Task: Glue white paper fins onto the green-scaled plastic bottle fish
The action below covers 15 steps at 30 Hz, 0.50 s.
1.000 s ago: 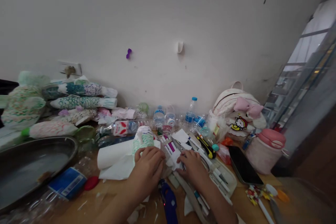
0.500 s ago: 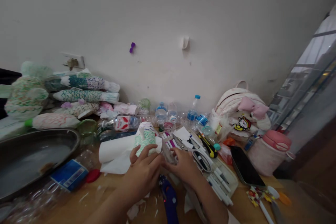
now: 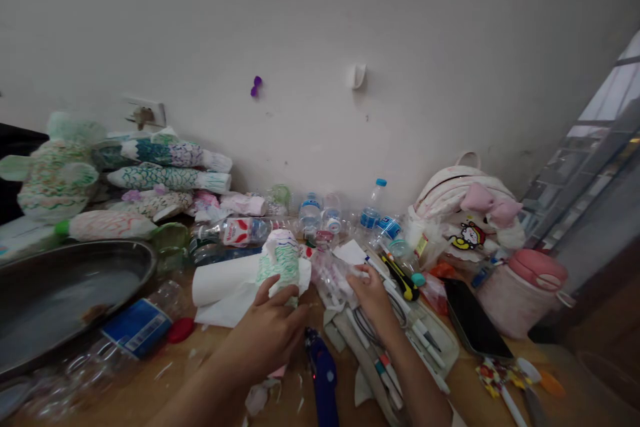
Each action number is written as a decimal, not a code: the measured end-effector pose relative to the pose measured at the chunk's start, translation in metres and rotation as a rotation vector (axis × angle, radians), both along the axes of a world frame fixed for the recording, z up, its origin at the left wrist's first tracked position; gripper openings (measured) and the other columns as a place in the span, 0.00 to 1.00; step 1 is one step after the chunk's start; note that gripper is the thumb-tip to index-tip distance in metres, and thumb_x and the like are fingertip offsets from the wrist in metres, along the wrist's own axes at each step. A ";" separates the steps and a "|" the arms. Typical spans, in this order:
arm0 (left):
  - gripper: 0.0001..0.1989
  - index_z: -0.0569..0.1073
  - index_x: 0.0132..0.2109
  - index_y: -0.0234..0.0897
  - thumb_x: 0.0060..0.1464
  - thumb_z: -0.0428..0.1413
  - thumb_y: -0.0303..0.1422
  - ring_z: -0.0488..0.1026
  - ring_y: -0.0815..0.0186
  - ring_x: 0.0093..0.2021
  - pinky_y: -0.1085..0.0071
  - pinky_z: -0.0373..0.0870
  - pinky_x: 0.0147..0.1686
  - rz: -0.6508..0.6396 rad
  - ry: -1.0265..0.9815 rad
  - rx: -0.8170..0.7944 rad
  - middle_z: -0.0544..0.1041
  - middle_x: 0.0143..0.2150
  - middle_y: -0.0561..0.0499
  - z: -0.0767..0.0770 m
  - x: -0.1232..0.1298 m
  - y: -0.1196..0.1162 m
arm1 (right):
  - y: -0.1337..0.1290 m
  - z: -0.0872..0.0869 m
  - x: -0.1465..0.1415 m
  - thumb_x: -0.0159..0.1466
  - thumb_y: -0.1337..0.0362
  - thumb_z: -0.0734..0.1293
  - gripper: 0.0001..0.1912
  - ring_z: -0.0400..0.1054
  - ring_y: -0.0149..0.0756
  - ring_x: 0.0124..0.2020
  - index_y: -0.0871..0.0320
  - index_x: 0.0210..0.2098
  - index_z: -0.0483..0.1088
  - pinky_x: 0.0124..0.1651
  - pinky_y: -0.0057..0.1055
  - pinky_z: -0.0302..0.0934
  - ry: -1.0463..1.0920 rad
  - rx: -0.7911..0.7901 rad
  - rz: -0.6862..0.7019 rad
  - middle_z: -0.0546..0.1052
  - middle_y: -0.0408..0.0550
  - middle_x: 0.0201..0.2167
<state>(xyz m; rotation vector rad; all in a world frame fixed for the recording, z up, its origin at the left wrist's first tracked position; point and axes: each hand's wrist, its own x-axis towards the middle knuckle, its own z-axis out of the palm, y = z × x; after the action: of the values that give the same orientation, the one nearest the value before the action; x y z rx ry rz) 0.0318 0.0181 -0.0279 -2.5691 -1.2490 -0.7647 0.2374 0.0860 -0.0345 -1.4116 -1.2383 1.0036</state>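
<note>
My left hand (image 3: 277, 323) is over the table, its fingers apart, just in front of a small white paper-wrapped figure with green scale marks (image 3: 280, 263). That figure lies against a white paper roll (image 3: 225, 280). Farther right, my right hand (image 3: 370, 290) has its thumb and forefinger close together at a crumpled clear plastic piece (image 3: 335, 277), above an opened pencil case (image 3: 357, 347) with pens. A dark blue glue gun (image 3: 323, 370) with a small red light lies between my forearms.
A large dark oval pan (image 3: 145, 257) sits at left, with paper fish (image 3: 165, 177) behind it. Clear bottles (image 3: 371, 210) line the wall. At right are a backpack (image 3: 440, 200), a black phone (image 3: 475, 320), a pink flask (image 3: 520, 293) and a yellow cutter (image 3: 403, 280).
My hands have moved apart; the right one has gone right and up, and the clear plastic now shows between them. More of the pencil case is uncovered. The view has shifted slightly.
</note>
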 end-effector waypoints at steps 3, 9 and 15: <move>0.12 0.72 0.35 0.41 0.52 0.47 0.23 0.70 0.58 0.46 0.54 0.48 0.59 0.029 0.030 0.000 0.76 0.22 0.52 0.001 0.002 -0.001 | 0.004 0.005 0.009 0.46 0.53 0.68 0.19 0.62 0.30 0.21 0.57 0.33 0.64 0.25 0.26 0.55 0.096 -0.012 -0.108 0.68 0.36 0.19; 0.12 0.73 0.35 0.40 0.52 0.47 0.22 0.71 0.57 0.44 0.53 0.48 0.56 0.193 0.049 0.011 0.77 0.23 0.50 0.011 -0.004 -0.003 | 0.005 0.009 0.012 0.49 0.50 0.67 0.20 0.66 0.32 0.23 0.56 0.35 0.65 0.21 0.26 0.61 0.356 -0.095 -0.228 0.71 0.39 0.22; 0.10 0.74 0.36 0.39 0.56 0.47 0.27 0.72 0.55 0.39 0.49 0.52 0.51 0.315 0.061 0.017 0.77 0.23 0.49 0.012 -0.011 -0.002 | 0.001 0.012 0.007 0.54 0.49 0.63 0.18 0.71 0.32 0.33 0.54 0.38 0.65 0.33 0.29 0.70 0.584 -0.019 -0.259 0.75 0.42 0.32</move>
<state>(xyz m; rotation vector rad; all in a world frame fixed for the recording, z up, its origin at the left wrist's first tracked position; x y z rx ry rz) 0.0207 0.0161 -0.0157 -2.2825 -1.5669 -0.6234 0.2443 0.0866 -0.0229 -1.1378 -0.6035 1.1368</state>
